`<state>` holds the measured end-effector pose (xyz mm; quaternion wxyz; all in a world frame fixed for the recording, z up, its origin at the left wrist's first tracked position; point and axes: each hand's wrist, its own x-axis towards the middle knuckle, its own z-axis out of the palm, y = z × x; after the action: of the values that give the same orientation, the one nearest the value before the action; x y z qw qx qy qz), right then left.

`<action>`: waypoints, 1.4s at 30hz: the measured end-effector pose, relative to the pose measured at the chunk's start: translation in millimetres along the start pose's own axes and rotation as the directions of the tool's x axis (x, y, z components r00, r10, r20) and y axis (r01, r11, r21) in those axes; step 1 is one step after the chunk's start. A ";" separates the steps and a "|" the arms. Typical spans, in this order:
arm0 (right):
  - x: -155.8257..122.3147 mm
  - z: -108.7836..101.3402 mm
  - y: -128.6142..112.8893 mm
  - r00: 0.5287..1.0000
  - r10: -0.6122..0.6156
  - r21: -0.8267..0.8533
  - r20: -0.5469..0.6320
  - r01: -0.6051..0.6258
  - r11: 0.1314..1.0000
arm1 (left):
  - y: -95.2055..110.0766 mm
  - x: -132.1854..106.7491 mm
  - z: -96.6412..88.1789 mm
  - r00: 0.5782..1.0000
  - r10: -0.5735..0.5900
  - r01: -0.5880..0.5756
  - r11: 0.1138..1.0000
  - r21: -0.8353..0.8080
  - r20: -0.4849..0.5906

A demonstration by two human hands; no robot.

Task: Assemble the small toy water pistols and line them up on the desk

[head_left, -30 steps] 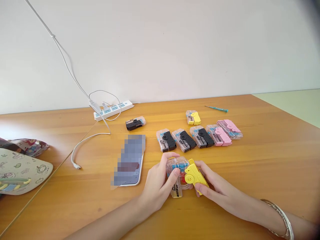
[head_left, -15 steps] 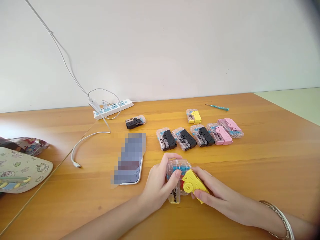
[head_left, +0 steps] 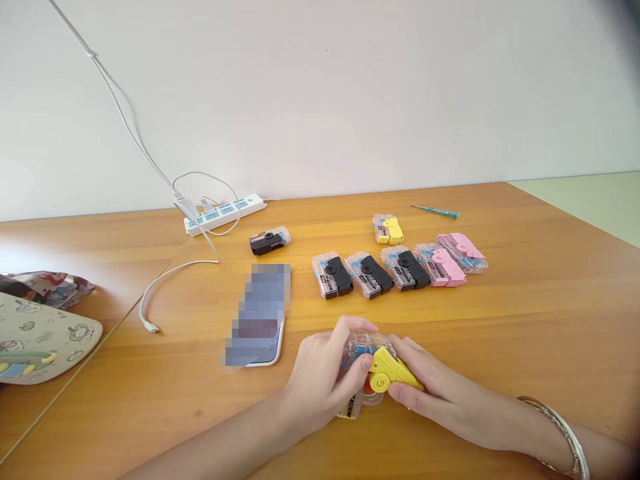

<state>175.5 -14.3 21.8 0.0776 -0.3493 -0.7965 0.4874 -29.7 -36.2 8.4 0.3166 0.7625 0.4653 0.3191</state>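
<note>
Between my two hands is a folding toy water gun (head_left: 361,343) with a clear body, blue inner parts and a yellow handle piece, partly unfolded just over the table front. My left hand (head_left: 325,373) grips its clear body, thumb on the near face and index finger over the top. The yellow part is pinched by my right hand (head_left: 430,387), thumb in front and fingers behind. Past my hands lie folded water guns in a row: several black ones (head_left: 373,275) and pink ones (head_left: 445,268). Behind them sits a smaller-looking yellow one (head_left: 389,230).
A phone (head_left: 260,317) lies left of my hands. Farther back are another black water gun (head_left: 270,241), a white power strip (head_left: 225,215) with a white cable (head_left: 180,267), and a teal screwdriver (head_left: 436,211). A patterned fabric item (head_left: 50,340) rests at the left edge.
My hands and the held water gun have shifted slightly right and down. Its yellow part is tilted flatter and my left fingers cover more of the clear body.
</note>
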 end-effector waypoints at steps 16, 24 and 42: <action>8.3 6.8 8.8 0.969 -0.067 -0.017 -0.236 0.065 0.998 | -3.2 3.1 2.3 0.975 -0.218 0.202 0.946 -0.252 -0.038; 8.2 -3.7 20.4 0.780 -0.514 -0.687 -0.358 0.152 0.710 | 1.3 4.9 1.0 0.984 -0.169 0.172 0.982 -0.082 0.049; 11.4 -14.1 19.2 0.833 -0.486 -0.734 -0.265 0.153 0.662 | 0.5 6.1 -0.2 0.975 -0.207 0.223 0.893 -0.391 0.084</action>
<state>182.8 8.4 10.6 0.2074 -0.3031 -0.9291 0.0434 -27.4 -30.7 10.1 0.5075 0.6322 0.4658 0.3547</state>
